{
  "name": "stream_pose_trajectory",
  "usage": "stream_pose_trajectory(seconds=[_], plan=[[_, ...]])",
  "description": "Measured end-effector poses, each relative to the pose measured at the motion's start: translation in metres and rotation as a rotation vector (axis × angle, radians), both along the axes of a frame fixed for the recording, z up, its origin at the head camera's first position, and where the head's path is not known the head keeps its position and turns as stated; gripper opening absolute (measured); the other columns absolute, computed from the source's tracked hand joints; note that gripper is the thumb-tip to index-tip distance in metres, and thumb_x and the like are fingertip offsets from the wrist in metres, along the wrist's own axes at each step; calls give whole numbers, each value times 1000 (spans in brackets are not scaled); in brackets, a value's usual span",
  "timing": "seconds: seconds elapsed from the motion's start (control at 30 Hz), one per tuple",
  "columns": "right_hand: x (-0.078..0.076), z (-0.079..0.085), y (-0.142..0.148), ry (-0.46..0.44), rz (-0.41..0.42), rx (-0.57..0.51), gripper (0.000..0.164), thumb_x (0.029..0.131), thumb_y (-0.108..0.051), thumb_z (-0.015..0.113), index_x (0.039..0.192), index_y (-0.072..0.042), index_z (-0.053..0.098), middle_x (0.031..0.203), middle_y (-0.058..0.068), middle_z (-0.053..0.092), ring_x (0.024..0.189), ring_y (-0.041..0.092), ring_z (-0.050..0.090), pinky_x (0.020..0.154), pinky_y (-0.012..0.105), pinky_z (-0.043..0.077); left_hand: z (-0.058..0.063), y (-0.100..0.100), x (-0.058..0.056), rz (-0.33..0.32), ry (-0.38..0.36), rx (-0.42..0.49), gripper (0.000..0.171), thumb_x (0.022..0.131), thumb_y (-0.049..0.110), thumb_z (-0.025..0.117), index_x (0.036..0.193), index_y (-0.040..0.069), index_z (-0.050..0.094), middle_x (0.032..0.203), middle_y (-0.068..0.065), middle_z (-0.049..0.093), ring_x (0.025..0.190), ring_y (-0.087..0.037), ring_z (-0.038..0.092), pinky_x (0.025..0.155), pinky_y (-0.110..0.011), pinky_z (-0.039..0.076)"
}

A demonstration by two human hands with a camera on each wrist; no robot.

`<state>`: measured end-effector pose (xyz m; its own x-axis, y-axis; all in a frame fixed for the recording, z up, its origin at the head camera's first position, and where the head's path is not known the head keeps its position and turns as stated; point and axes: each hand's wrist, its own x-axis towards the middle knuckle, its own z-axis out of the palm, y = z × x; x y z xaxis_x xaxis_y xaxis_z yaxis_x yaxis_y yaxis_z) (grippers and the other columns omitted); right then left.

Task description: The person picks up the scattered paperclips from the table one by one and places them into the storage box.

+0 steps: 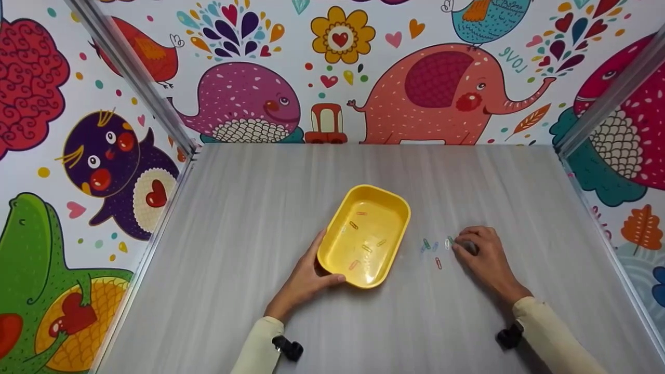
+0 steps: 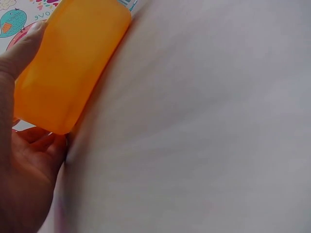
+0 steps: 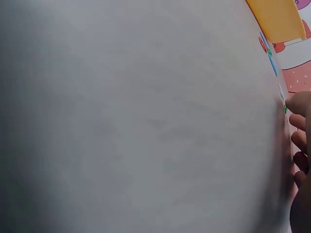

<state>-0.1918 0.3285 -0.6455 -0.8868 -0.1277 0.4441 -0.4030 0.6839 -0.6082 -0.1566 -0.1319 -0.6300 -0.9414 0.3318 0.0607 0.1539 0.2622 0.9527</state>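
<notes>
Right of tray [image 1: 384,219] | R hand [image 1: 483,252] half-curled at green clip [image 1: 450,239], hold unclear | L hand [image 1: 307,278] grips tray, near-left | risk: tight gap, may nudge white clip [image 1: 447,244]

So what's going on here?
A person's left hand grips a shallow yellow tray with rounded corners at its near left corner. Several small looped paperclips lie inside it. The right hand has its fingertips at a small green paperclip; whether they pinch it is hard to tell. More paperclips, including a red one, lie on the grey streaked table between tray and right hand.
</notes>
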Motion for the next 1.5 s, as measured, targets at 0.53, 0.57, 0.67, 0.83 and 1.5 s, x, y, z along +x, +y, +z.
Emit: stream_pose_trajectory(seconds=[0.53,0.57,0.67,0.83,1.5], plan=[[2,-1,-12,58,-54,-32,15,80,14,91,88,8,81,109,20,73,111,41,59,99,51,36,0,0,0,-2,-11,11,123,87,34,97,178,10,17,179,-9,33,158,-27,42,130,-45,26],[3,-1,-13,48,-63,-37,13,81,14,90,88,8,81,109,20,73,111,41,59,99,52,35,0,1,0,-1,-7,13,123,87,34,97,177,8,17,178,-10,33,158,-28,41,130,-46,26],[5,0,-17,22,-85,-37,9,84,13,88,89,9,82,109,18,74,113,40,58,101,55,34,0,1,1,5,-12,12,124,87,33,98,177,9,17,179,-8,33,159,-26,39,131,-47,24],[7,-2,-20,13,-105,-18,7,86,14,86,90,10,81,107,18,73,112,40,58,101,54,35,0,1,2,9,-23,6,124,87,33,98,178,11,16,180,-4,31,160,-22,38,131,-43,24],[12,0,-23,-72,-215,-47,5,100,1,78,96,4,80,101,13,74,99,25,61,86,21,40,0,0,1,3,-10,20,120,88,27,97,178,17,19,178,-5,36,156,-24,44,129,-42,28]])
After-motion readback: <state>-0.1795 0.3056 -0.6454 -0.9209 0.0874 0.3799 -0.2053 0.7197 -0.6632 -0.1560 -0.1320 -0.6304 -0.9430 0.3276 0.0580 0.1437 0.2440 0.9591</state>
